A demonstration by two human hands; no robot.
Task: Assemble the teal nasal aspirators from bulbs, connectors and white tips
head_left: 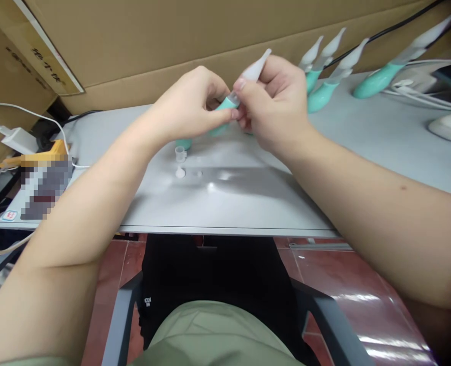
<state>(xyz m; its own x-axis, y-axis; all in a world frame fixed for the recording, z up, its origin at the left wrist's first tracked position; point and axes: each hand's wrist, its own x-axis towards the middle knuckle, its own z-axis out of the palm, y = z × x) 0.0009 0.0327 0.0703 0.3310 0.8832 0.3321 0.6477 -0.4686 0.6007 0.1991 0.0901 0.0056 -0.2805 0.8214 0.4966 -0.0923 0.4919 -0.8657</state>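
Above the desk, both hands are on one nasal aspirator with a teal body and a white pointed tip. My left hand (189, 104) grips the teal body (225, 105). The fingers of my right hand (280, 104) are closed around the white tip (253, 71), near the clear section. Below my left hand lie a small clear cup (180, 154) and a small white round piece (180, 173). Part of another teal piece (183, 144) shows under my left hand. Several like aspirators (326, 86) stand right of my right hand, one farther right (387, 76).
A cardboard wall (172, 46) closes off the back of the grey desk (225, 208). At left are a white charger (19, 140) with its cable, a yellow object (46, 155) and a blurred-out item (46, 190). A white mouse (450, 127) and white cables (419, 94) lie at right.
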